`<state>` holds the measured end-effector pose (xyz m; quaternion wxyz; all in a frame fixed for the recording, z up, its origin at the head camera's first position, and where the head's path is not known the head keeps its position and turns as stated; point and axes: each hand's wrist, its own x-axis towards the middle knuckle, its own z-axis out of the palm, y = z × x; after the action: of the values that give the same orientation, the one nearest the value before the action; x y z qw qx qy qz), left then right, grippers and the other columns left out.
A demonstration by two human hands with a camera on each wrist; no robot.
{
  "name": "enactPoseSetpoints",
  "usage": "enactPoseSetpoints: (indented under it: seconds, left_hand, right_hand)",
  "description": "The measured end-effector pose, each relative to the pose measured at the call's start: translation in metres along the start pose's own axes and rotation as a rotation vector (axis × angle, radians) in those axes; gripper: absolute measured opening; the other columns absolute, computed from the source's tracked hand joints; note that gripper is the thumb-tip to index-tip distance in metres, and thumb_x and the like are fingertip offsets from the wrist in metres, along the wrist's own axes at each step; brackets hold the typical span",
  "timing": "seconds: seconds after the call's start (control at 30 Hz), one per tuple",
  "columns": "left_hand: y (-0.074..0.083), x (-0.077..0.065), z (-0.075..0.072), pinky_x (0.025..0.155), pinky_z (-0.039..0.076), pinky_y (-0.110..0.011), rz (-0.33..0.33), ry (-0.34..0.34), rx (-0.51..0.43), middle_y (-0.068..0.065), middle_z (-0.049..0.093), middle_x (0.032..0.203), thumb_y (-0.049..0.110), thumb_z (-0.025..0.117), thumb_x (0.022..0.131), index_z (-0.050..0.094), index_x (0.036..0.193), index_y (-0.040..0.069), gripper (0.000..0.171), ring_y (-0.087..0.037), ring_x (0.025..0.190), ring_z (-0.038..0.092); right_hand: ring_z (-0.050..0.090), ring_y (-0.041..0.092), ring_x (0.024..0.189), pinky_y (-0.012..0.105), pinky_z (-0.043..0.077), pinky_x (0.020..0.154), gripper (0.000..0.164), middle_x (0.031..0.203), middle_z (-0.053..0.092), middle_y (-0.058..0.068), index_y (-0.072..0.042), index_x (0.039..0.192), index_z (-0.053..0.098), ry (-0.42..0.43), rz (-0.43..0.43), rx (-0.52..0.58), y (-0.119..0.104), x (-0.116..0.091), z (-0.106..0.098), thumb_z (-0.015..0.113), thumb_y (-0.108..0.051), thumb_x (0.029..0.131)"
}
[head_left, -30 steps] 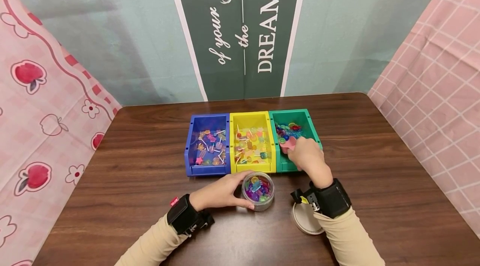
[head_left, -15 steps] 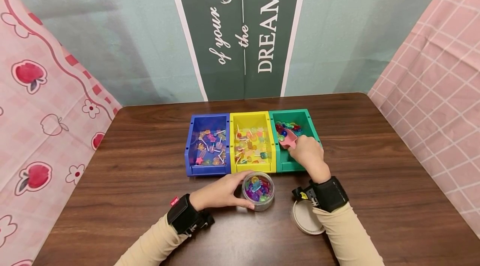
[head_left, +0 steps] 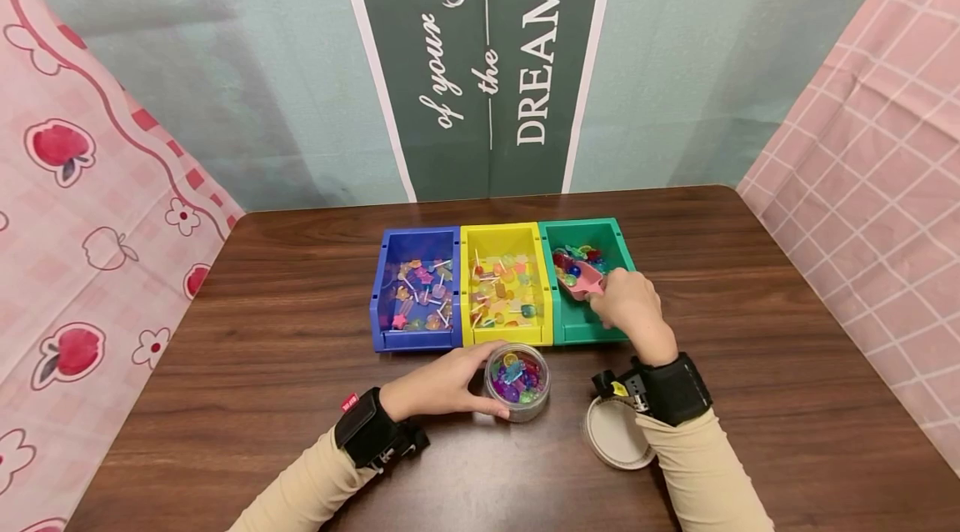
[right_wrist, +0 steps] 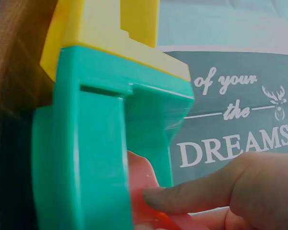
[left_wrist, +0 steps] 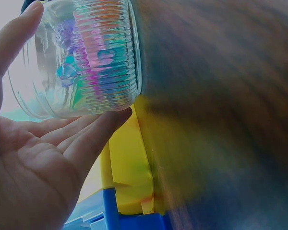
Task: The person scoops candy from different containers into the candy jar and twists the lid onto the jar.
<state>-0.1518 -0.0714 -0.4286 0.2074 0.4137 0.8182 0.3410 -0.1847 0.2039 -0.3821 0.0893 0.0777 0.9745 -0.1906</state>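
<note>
My left hand [head_left: 442,386] holds a clear round jar [head_left: 517,411] on the table, thumb on one side and fingers on the other. Colourful translucent charms [left_wrist: 93,62] fill part of the jar, which has a ribbed lower wall in the left wrist view. My right hand [head_left: 632,307] pinches the handle of a pink scoop [head_left: 581,282] inside the green bin [head_left: 581,329]. Blue and green beads lie in the scoop's bowl, and more bright charms [head_left: 588,253] are heaped just beyond it. In the right wrist view the bin's front wall covers part of the scoop [right_wrist: 143,179].
Left of the green bin stand a yellow bin [head_left: 507,240] and a blue bin [head_left: 416,244], joined side by side, with small lollipop and star charms inside. A round pale lid [head_left: 617,434] lies on the table, partly under the right wrist strap. Fabric hangs behind and at both sides.
The right hand has shifted a little right, and the pink scoop with it. Beads now show in the scoop, and the heap in the green bin has moved about. The left hand and jar are still.
</note>
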Motion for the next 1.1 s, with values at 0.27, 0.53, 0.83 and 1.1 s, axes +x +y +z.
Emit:
enactPoseSetpoints:
  seconds: [0.27, 0.53, 0.83, 1.1]
  left_hand:
    - [0.000, 0.000, 0.000, 0.106, 0.043, -0.037, -0.003, 0.000, 0.000, -0.007, 0.053, 0.135, 0.048, 0.069, 0.078, 0.036, 0.141, 0.008, 0.082, -0.010, 0.122, 0.047]
    - [-0.001, 0.001, 0.001, 0.106, 0.043, -0.038, -0.008, 0.003, 0.005, -0.007, 0.052, 0.136, 0.050, 0.068, 0.078, 0.036, 0.141, 0.008, 0.083, -0.011, 0.123, 0.046]
    - [0.000, 0.000, 0.001, 0.107, 0.042, -0.038, -0.018, 0.000, 0.006, -0.009, 0.051, 0.137, 0.050, 0.068, 0.078, 0.036, 0.142, 0.007, 0.084, -0.012, 0.124, 0.046]
    - [0.000, -0.001, 0.000, 0.107, 0.042, -0.038, -0.018, 0.002, 0.010, -0.009, 0.051, 0.137, 0.050, 0.068, 0.078, 0.036, 0.142, 0.006, 0.084, -0.013, 0.124, 0.046]
  right_hand:
    - [0.051, 0.020, 0.051, 0.027, 0.034, 0.044, 0.031, 0.050, 0.062, 0.008, -0.001, 0.075, 0.071, -0.028, -0.035, 0.027, 0.006, -0.008, -0.015, 0.061, -0.026, 0.089]
    - [0.060, 0.019, 0.055, 0.029, 0.043, 0.052, 0.034, 0.057, 0.065, 0.009, 0.010, 0.101, 0.067, -0.044, -0.077, 0.123, 0.017, -0.010, -0.026, 0.062, -0.021, 0.089]
    - [0.063, 0.019, 0.057, 0.025, 0.044, 0.049, 0.038, 0.060, 0.066, 0.010, 0.013, 0.107, 0.064, -0.063, -0.070, 0.164, 0.021, -0.008, -0.028, 0.062, -0.021, 0.089]
    - [0.062, 0.017, 0.056, 0.023, 0.047, 0.049, 0.036, 0.062, 0.066, 0.009, 0.013, 0.106, 0.064, -0.088, -0.102, 0.202, 0.024, -0.011, -0.034, 0.062, -0.019, 0.090]
